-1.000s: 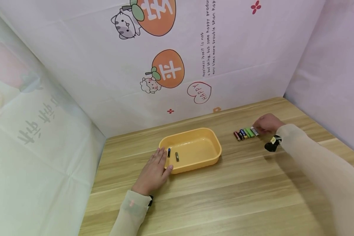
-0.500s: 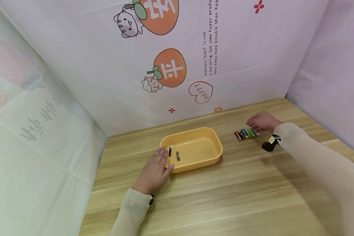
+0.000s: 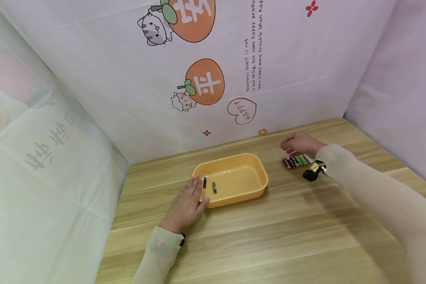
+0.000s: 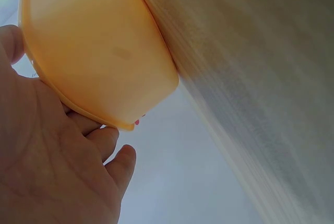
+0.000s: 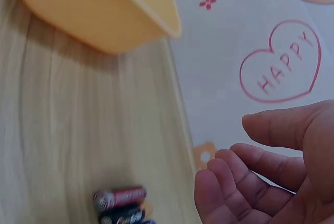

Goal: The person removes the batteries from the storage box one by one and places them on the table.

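My left hand (image 3: pixel 184 205) rests on the left end of a yellow plastic tray (image 3: pixel 239 196), its fingers laid over the rim with the thumb apart at the near corner. In the left wrist view the palm faces the tray's outer wall (image 4: pixel 104 46). Inside the tray lie a blue-and-black battery (image 3: pixel 204 183) and a dark battery (image 3: pixel 214 188). My right hand (image 3: pixel 301 142) hovers above and behind a row of several batteries (image 3: pixel 297 161) side by side on the table. Its fingers are loosely bent with nothing between them in the right wrist view, left of which a red battery (image 5: pixel 121 197) shows.
The wooden table (image 3: pixel 255 244) meets a white printed back sheet (image 3: pixel 145 130) just behind the tray and batteries. Plain sheets stand at the left (image 3: pixel 74 189) and right (image 3: pixel 394 118) sides. Bare wood separates the tray from the battery row.
My right hand has moved left from the row's right end, over the batteries, to above its left part. The white battery at the right end shows again. The left hand stays put.
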A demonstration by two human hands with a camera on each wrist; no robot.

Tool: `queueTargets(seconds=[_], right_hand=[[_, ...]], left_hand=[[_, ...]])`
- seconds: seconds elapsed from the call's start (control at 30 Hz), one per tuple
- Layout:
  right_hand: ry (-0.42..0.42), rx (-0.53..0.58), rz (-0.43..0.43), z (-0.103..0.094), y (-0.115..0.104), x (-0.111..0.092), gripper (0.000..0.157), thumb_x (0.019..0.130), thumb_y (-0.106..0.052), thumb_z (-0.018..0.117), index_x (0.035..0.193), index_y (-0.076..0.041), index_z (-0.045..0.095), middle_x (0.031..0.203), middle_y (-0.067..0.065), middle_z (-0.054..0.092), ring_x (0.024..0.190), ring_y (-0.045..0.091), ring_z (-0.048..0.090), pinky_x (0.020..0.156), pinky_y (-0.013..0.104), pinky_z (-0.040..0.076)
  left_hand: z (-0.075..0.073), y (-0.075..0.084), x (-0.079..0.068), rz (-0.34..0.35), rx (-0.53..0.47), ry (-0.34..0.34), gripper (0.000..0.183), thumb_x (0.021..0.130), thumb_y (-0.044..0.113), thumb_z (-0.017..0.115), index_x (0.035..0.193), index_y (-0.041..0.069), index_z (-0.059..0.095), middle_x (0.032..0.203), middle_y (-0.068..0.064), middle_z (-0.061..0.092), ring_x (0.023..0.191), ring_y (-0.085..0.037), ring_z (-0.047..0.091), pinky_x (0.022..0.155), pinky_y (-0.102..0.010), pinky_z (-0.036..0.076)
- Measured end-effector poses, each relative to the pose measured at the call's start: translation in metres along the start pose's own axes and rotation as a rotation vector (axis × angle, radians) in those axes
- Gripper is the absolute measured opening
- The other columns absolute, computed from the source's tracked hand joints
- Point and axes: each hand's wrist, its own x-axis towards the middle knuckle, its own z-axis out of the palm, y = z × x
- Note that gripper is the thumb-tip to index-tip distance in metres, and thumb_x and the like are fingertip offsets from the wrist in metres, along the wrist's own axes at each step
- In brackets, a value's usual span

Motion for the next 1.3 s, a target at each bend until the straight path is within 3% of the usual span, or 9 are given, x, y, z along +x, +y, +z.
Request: queueTargets(seconds=[0.5,0.93,1.3], right_hand=[[-0.04,0.042,-0.034,0.031,-0.045,0.012,0.038,0.098,-0.017,0.058,0.126,0.008,0.057,0.122,0.024,0.058,0.103,0.03,0.06,0.085,0.041,0.054],[-0.045,0.079,-0.036,0.054,-0.065,0.018,0.033,0.097,-0.012,0.058,0.124,0.007,0.06,0.115,0.02,0.062,0.099,0.03,0.06,0.085,0.042,0.054],[-0.067,0.12,-0.027,0.068,-0.07,0.023,0.033,0.096,-0.011,0.059,0.123,0.006,0.059,0.116,0.022,0.059,0.098,0.03,0.06,0.083,0.04,0.055]], left_hand=[[-0.001,0.001,-0.001,0.013,-0.01,0.008,0.075,0.103,0.056,0.021,0.152,-0.001,0.025,0.16,-0.014,0.017,0.147,-0.026,0.009,0.116,-0.044,0.015],[-0.001,0.001,-0.001,0.004,-0.008,0.003,0.074,0.103,0.055,0.022,0.152,0.0,0.026,0.16,-0.013,0.017,0.147,-0.025,0.008,0.116,-0.043,0.015],[-0.002,0.002,-0.001,0.012,-0.004,0.009,0.074,0.103,0.055,0.023,0.152,-0.001,0.027,0.16,-0.014,0.018,0.147,-0.027,0.01,0.116,-0.044,0.016]])
